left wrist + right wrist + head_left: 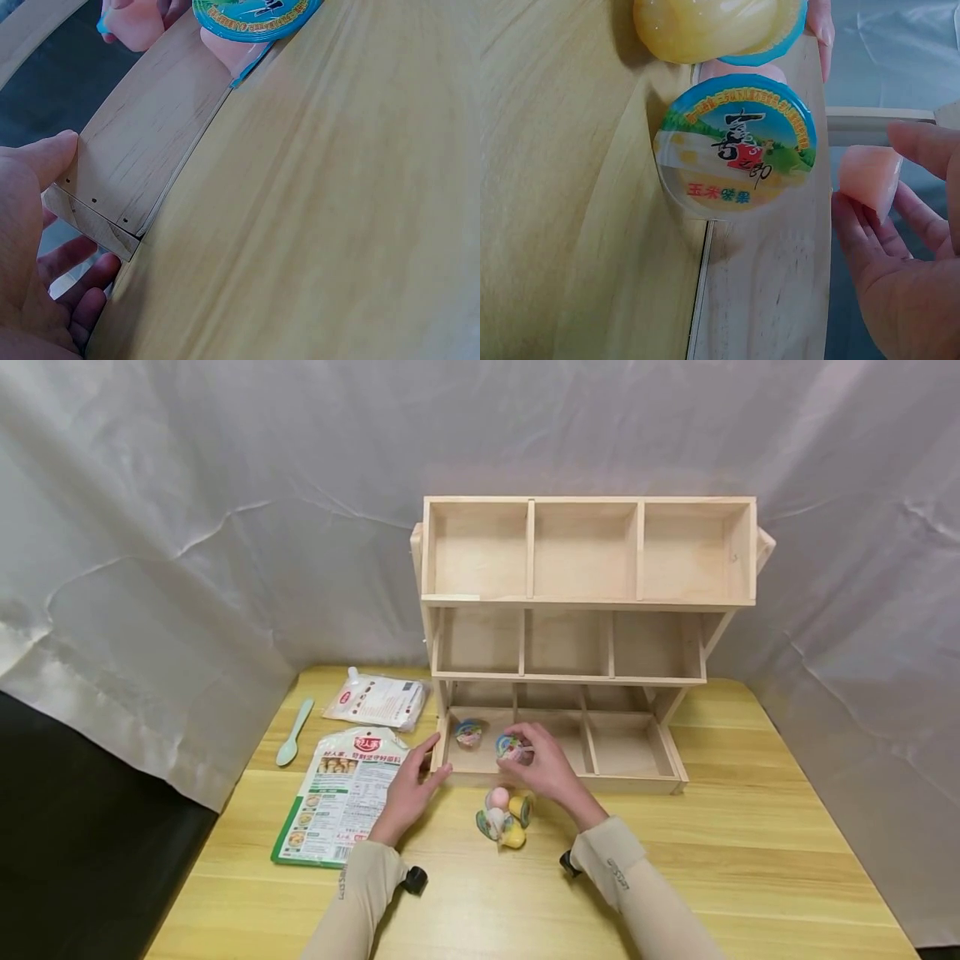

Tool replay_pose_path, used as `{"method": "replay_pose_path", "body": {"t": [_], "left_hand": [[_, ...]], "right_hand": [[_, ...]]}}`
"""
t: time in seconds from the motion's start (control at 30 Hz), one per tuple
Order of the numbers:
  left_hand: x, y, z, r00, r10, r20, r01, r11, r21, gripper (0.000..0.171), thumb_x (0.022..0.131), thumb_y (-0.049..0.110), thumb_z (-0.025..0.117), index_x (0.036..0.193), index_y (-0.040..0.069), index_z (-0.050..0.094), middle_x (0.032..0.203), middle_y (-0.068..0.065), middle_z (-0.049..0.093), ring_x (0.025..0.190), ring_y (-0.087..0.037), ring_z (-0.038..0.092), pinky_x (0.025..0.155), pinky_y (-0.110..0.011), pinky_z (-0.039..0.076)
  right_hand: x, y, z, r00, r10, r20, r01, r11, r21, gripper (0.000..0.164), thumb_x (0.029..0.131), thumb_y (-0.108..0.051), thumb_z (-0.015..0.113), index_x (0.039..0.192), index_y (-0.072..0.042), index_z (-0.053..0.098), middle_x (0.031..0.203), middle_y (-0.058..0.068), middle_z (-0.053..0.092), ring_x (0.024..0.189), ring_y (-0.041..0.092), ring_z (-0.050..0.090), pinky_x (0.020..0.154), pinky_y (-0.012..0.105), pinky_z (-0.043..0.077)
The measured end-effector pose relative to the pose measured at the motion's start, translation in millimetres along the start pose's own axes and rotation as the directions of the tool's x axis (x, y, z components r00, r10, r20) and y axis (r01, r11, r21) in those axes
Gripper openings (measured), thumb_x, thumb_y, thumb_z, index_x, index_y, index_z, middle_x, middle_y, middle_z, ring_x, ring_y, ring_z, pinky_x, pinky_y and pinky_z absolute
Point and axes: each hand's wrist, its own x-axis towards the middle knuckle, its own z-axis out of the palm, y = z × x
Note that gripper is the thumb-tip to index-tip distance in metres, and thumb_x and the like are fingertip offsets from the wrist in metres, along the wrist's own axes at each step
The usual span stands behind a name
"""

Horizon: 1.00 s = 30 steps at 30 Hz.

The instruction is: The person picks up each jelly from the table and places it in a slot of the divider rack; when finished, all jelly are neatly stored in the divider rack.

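currently, right hand (pixel 546 767) pinches a pink jelly cup (pixel 509 747) between thumb and fingers over the bottom tier of the wooden rack (pixel 588 603); left hand (pixel 407 789) touches the rack's front left corner (pixel 94 223), thumb and fingers apart. best to grip the cup lightly by its sides and brace the rack, since squeezing might dent it. second cup (pixel 468 733) sits in the rack's bottom left compartment, loose cups (pixel 513 837) lie just in front of the rack: smooth, rounded, pink or yellow, printed round lids (pixel 739 142). rack is pale, grained, boxy wood.
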Motion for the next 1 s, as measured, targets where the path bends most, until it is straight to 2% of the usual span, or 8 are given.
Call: {"method": "replay_pose_path", "body": {"t": [0.23, 0.37, 0.6, 0.7, 0.87, 1.0], "left_hand": [[1.0, -1.4, 0.4, 1.0, 0.001, 0.0, -0.001, 1.0, -0.001, 0.064, 0.1, 0.038, 0.068, 0.158, 0.029, 0.043, 0.142, -0.012, 0.058, 0.124, -0.03, 0.062, 0.11, -0.051, 0.045], [0.8, -1.1, 0.3, 1.0, -0.005, 0.001, 0.005, 1.0, -0.005, 0.064, 0.1, 0.039, 0.068, 0.158, 0.03, 0.043, 0.143, -0.012, 0.057, 0.125, -0.03, 0.061, 0.111, -0.051, 0.045], [-0.5, 0.8, 0.3, 1.0, -0.002, -0.004, 0.002, 1.0, -0.007, 0.064, 0.1, 0.039, 0.068, 0.158, 0.029, 0.042, 0.146, -0.012, 0.056, 0.127, -0.031, 0.06, 0.112, -0.053, 0.043], [-0.2, 0.8, 0.4, 1.0, 0.0, -0.004, 0.0, 1.0, -0.008, 0.065, 0.1, 0.039, 0.068, 0.158, 0.029, 0.042, 0.147, -0.012, 0.055, 0.127, -0.031, 0.06, 0.112, -0.053, 0.044], [0.2, 0.4, 0.4, 1.0, 0.002, 0.001, -0.002, 1.0, -0.009, 0.065, 0.1, 0.038, 0.068, 0.159, 0.029, 0.042, 0.146, -0.012, 0.055, 0.126, -0.031, 0.061, 0.111, -0.052, 0.045], [-0.3, -0.2, 0.0, 1.0, 0.0, 0.002, 0.0, 1.0, -0.012, 0.065, 0.1, 0.038, 0.068, 0.159, 0.029, 0.042, 0.146, -0.012, 0.055, 0.127, -0.031, 0.06, 0.111, -0.052, 0.044]], "right_hand": [[1.1, 1.8, 0.5, 1.0, -0.004, -0.008, 0.003, 0.999, -0.037, 0.046, 0.088, -0.018, 0.083, 0.129, -0.013, 0.065, 0.125, 0.009, 0.064, 0.121, 0.035, 0.063, 0.105, 0.052, 0.053], [3.4, 3.4, 0.7, 1.0, -0.02, -0.021, 0.019, 0.997, -0.074, 0.046, 0.087, -0.021, 0.084, 0.129, -0.015, 0.067, 0.122, 0.008, 0.068, 0.118, 0.034, 0.063, 0.102, 0.056, 0.052], [7.8, 5.5, 3.4, 0.999, -0.012, -0.05, 0.007, 0.995, -0.1, 0.047, 0.084, -0.02, 0.087, 0.127, -0.017, 0.07, 0.113, 0.006, 0.072, 0.112, 0.033, 0.063, 0.099, 0.057, 0.051], [9.4, 6.9, 5.4, 0.999, -0.028, -0.045, 0.023, 0.994, -0.111, 0.048, 0.083, -0.017, 0.088, 0.127, -0.015, 0.07, 0.11, 0.005, 0.072, 0.109, 0.029, 0.063, 0.1, 0.055, 0.049], [11.4, 8.0, 8.0, 0.998, -0.054, -0.032, 0.05, 0.99, -0.135, 0.048, 0.082, -0.015, 0.089, 0.126, -0.013, 0.071, 0.107, 0.006, 0.071, 0.104, 0.026, 0.06, 0.092, 0.048, 0.05], [12.6, 7.4, 9.8, 0.996, -0.084, -0.042, 0.077, 0.986, -0.145, 0.048, 0.079, -0.013, 0.09, 0.123, -0.012, 0.072, 0.108, 0.007, 0.072, 0.107, 0.028, 0.062, 0.095, 0.05, 0.051]]}}
